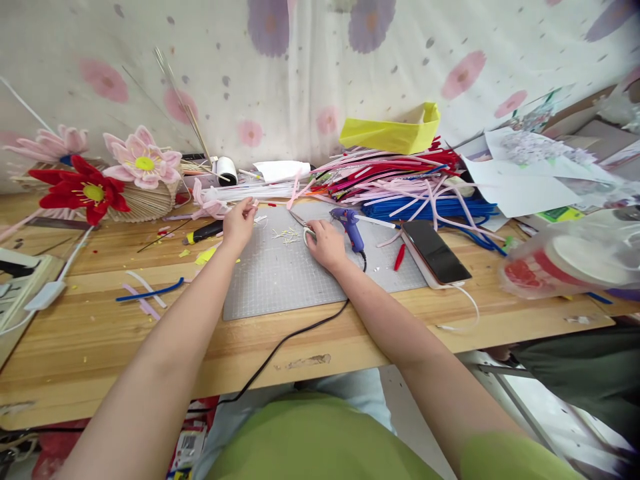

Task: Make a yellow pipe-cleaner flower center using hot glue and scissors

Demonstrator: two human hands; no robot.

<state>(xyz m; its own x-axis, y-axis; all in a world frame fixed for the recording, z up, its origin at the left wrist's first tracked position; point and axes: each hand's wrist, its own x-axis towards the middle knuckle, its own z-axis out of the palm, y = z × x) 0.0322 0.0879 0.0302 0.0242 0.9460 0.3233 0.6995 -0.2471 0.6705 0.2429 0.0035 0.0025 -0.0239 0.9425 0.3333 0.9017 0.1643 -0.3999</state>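
Observation:
My left hand (pixel 240 223) is raised over the left edge of the grey cutting mat (pixel 280 287). Its fingers pinch something small and pale that I cannot make out. My right hand (pixel 325 243) rests on the mat, closed on scissors (pixel 299 219) whose blades point up and left. Between my hands lies a small pile of pale yellow snippets (pixel 286 235). A purple glue gun (pixel 350 227) lies just right of my right hand. Beyond my left hand is a pink fuzzy piece (pixel 207 203), partly overlapped by that hand.
Pink and red fuzzy flowers (pixel 93 193) stand at the left. Bundled pipe cleaners (pixel 380 177) lie at the back, a phone (pixel 435 252) and bagged cup (pixel 575 257) at the right. A black cable (pixel 285 339) crosses the table's front.

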